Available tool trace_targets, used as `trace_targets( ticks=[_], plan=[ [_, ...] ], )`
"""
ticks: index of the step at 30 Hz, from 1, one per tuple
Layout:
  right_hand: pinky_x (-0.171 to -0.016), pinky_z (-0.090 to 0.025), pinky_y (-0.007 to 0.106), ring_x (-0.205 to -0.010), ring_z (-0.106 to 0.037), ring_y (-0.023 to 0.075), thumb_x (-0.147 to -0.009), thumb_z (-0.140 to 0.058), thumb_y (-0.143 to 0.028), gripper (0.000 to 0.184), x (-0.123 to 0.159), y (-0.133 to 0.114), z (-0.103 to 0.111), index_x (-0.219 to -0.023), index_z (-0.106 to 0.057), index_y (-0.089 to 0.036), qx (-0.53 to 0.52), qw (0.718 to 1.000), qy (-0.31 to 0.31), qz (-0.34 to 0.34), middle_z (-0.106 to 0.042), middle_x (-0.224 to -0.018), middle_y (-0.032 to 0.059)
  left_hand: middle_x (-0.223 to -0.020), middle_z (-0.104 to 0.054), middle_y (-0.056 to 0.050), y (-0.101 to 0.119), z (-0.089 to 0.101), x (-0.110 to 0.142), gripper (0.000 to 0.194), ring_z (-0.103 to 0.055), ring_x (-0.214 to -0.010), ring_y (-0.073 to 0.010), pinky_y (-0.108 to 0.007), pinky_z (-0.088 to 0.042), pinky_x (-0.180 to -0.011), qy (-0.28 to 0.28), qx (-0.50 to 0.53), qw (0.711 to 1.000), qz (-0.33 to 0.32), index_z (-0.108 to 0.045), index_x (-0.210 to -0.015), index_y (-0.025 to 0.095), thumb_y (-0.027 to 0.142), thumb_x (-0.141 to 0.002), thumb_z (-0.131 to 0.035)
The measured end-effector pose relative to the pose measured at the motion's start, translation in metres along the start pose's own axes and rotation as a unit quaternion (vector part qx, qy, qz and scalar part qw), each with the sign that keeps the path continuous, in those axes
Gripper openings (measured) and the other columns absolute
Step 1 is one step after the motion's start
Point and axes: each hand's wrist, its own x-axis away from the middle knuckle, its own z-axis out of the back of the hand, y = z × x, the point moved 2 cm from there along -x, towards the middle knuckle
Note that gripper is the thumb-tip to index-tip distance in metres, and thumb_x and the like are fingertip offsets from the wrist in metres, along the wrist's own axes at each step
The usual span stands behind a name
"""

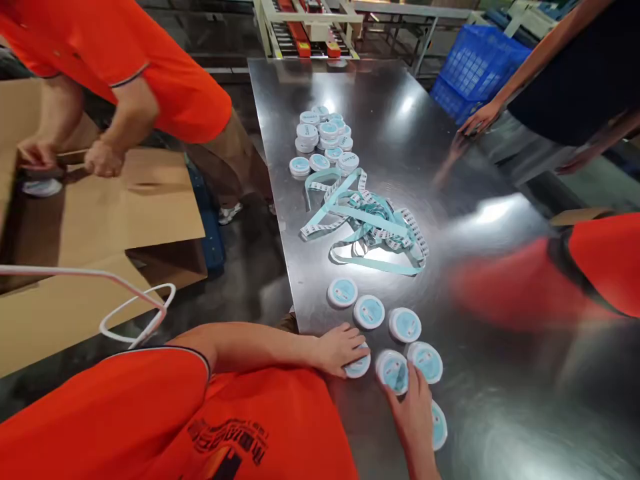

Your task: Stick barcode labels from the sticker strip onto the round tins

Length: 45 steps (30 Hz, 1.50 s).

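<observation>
Steel covers the long, shiny table point(470, 373) that runs away from me, with a roller conveyor point(315, 30) past its far end and blue crates point(473, 70) beyond its right side. My left hand point(341, 350) lies over a white tub point(358, 363) near the table's left edge, fingers across its top; I can't tell whether they are pinching it. My right hand point(411, 407) has thumb and fingers spread around the rim of a blue-lidded tub point(393, 372), pinching it where it sits on the steel. Five loose tubs point(369, 311) stand around these two, ahead and to the right. Farther up lies a tangle of pale teal and white printed tape point(370, 217), with a cluster of stacked tubs point(327, 137) behind it. To my left, a person in orange point(170, 73) reaches into an open cardboard box point(135, 200). Across the table stands a person in dark clothing point(575, 73), and a blurred orange sleeve point(605, 260) shows at right.
</observation>
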Motion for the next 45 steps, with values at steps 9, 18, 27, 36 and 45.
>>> trace_targets(
  ticks=[9, 18, 27, 36, 45],
  plan=[
    [-0.095, -0.053, 0.048, -0.128, -0.056, 0.0406, -0.091, -0.041, -0.048, 0.074, -0.001, -0.040, -0.019, -0.150, -0.038, -0.002, -0.009, 0.996, -0.049, -0.075, -0.054, -0.140, 0.0285, -0.152, -0.051, -0.017, -0.049, 0.027, 0.049, 0.075, -0.045, -0.138, -0.0402, -0.050, -0.038, -0.111, -0.004, -0.010, 1.000, -0.019, -0.054, -0.142, 0.021, 0.028, -0.071, -0.077],
    [-0.112, -0.044, 0.038, -0.141, -0.049, 0.0255, -0.089, -0.039, -0.028, 0.061, -0.034, -0.056, -0.008, -0.149, -0.041, -0.018, -0.065, 0.995, -0.041, 0.068, -0.053, -0.153, 0.0098, -0.158, -0.043, -0.019, -0.008, 0.012, 0.012, 0.081, -0.039, -0.145, -0.0386, -0.056, -0.036, -0.116, 0.031, 0.019, 0.999, 0.002, -0.043, -0.152, 0.020, 0.039, -0.081, -0.077],
    [-0.098, -0.046, 0.055, -0.129, -0.052, 0.0408, -0.090, -0.051, -0.051, 0.079, -0.110, -0.048, 0.036, -0.153, -0.035, -0.006, 0.147, 0.988, -0.003, -0.046, -0.051, -0.146, 0.0282, -0.161, -0.042, -0.010, 0.000, 0.005, -0.019, 0.071, -0.029, -0.152, -0.0355, -0.061, -0.016, -0.125, 0.032, 0.043, 0.998, -0.039, -0.040, -0.153, 0.023, 0.024, -0.087, -0.063],
    [-0.092, -0.049, 0.052, -0.121, -0.058, 0.0385, -0.091, -0.049, -0.063, 0.085, -0.112, -0.048, 0.047, -0.152, -0.036, -0.005, 0.190, 0.977, -0.030, -0.092, -0.057, -0.135, 0.0283, -0.136, -0.063, -0.018, 0.005, 0.006, -0.027, 0.078, -0.048, -0.135, -0.0379, -0.054, -0.034, -0.118, 0.048, -0.016, 0.999, 0.008, -0.054, -0.142, 0.016, 0.041, -0.074, -0.083],
    [-0.094, -0.049, 0.049, -0.118, -0.062, 0.0365, -0.092, -0.049, -0.056, 0.068, -0.108, -0.043, 0.053, -0.140, -0.053, -0.010, 0.138, 0.982, -0.076, -0.101, -0.067, -0.126, 0.0238, -0.125, -0.067, -0.023, 0.009, 0.003, -0.031, 0.085, -0.053, -0.127, -0.0399, -0.049, -0.039, -0.111, 0.100, 0.001, 0.995, 0.021, -0.059, -0.138, 0.012, 0.051, -0.068, -0.087]
  ],
)
